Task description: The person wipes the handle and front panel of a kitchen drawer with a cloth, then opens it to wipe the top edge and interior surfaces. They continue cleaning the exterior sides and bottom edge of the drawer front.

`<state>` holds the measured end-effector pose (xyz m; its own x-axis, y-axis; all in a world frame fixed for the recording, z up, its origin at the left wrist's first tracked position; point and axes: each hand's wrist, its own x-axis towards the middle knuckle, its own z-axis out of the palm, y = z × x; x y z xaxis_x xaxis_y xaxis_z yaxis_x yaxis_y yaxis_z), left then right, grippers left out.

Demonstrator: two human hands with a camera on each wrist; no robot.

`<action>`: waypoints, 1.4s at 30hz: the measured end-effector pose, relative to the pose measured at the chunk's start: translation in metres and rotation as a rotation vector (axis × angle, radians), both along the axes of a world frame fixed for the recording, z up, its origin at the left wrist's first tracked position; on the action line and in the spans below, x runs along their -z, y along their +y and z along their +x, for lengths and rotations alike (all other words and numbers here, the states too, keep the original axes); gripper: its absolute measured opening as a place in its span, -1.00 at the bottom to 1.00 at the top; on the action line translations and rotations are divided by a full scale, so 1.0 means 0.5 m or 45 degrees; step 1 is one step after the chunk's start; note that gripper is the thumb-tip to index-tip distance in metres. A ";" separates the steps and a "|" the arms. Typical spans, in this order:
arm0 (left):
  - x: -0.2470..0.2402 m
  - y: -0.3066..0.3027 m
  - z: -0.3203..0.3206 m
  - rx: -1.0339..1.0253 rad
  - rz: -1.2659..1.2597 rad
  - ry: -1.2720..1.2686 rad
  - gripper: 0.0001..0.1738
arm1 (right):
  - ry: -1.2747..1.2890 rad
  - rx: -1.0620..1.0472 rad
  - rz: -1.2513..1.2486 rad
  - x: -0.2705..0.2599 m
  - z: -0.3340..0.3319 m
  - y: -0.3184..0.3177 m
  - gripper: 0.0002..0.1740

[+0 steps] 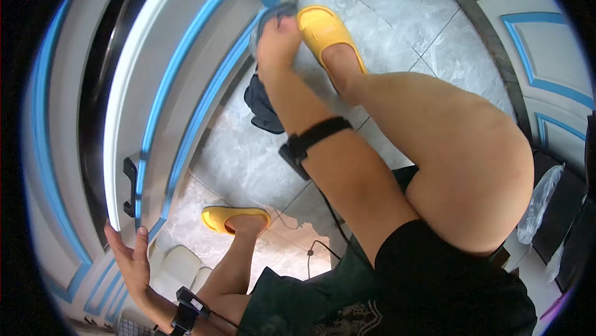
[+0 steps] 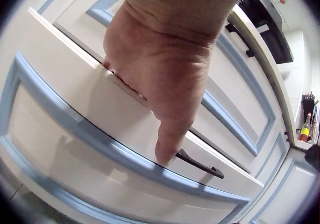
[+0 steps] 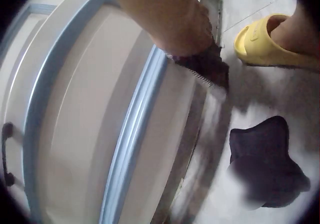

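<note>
The left hand (image 1: 133, 264) grips the top edge of a white drawer front (image 2: 95, 99) with blue trim. Its thumb lies on the outer face beside a black bar handle (image 2: 200, 165), and its fingers pass behind the edge, mostly hidden in the left wrist view. Low at the far end of the same front, the right hand (image 1: 277, 47) holds a dark grey cloth (image 1: 285, 10) with a light patterned edge, bunched against the lower part of the panel. Hand and cloth are blurred in the head view.
A black cloth (image 3: 265, 154) lies crumpled on the grey tiled floor (image 1: 230, 143) near the drawer's base. Feet in yellow slippers (image 1: 323, 25) stand close by. Blue-trimmed cabinets (image 1: 543, 50) line the opposite side. Dark cables (image 1: 323, 249) hang by the person's legs.
</note>
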<state>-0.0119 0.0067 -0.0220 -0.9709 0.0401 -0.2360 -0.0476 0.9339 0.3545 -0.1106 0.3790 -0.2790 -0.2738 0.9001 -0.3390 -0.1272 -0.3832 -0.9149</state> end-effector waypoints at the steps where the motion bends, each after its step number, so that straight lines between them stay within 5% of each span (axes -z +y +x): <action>1: -0.001 0.000 -0.005 -0.040 0.076 -0.029 -0.18 | -0.006 -0.029 0.004 0.019 0.005 -0.028 -0.88; 7: -0.015 0.015 -0.001 -0.042 -0.101 -0.074 -0.15 | 0.343 0.044 -0.237 -0.095 0.032 -0.013 -0.83; 14: 0.012 -0.025 0.002 -0.029 -0.097 0.040 -0.11 | 0.223 -0.153 0.353 -0.166 0.057 -0.201 -0.79; 18: -0.006 0.017 0.002 0.002 -0.140 0.000 -0.10 | 0.170 -0.169 0.253 -0.183 0.047 -0.133 -0.82; 20: -0.009 0.021 0.005 0.013 -0.208 -0.007 -0.11 | 0.121 -0.042 -0.089 -0.170 0.011 -0.051 -0.82; 23: -0.008 0.024 -0.004 0.013 -0.267 0.010 -0.11 | -0.050 -0.073 0.222 -0.118 0.012 -0.090 -0.81; 26: 0.001 0.008 -0.001 -0.048 -0.187 0.026 -0.09 | -0.161 -0.628 0.227 -0.073 0.108 -0.206 -0.73; 27: 0.002 0.005 -0.002 -0.073 -0.151 0.023 -0.08 | -0.305 -1.109 0.143 -0.087 0.152 -0.201 -0.70; 30: -0.010 0.021 -0.001 -0.097 -0.060 -0.089 -0.03 | -0.502 -1.818 0.466 -0.045 0.196 -0.178 -0.70; 32: -0.020 0.028 0.000 -0.098 -0.075 -0.158 0.00 | -0.595 -1.642 0.352 -0.025 0.191 -0.113 -0.72; 34: -0.022 0.029 -0.001 -0.097 -0.160 -0.189 0.01 | -0.279 -0.695 -0.398 0.009 0.164 -0.053 -0.72; 36: -0.015 0.025 0.003 -0.129 -0.122 -0.145 0.00 | 0.545 -0.023 -0.879 -0.006 0.127 0.052 -0.73; 42: -0.012 0.015 0.007 -0.134 0.002 -0.195 0.03 | 0.383 -0.077 -0.405 -0.194 0.047 0.112 -0.70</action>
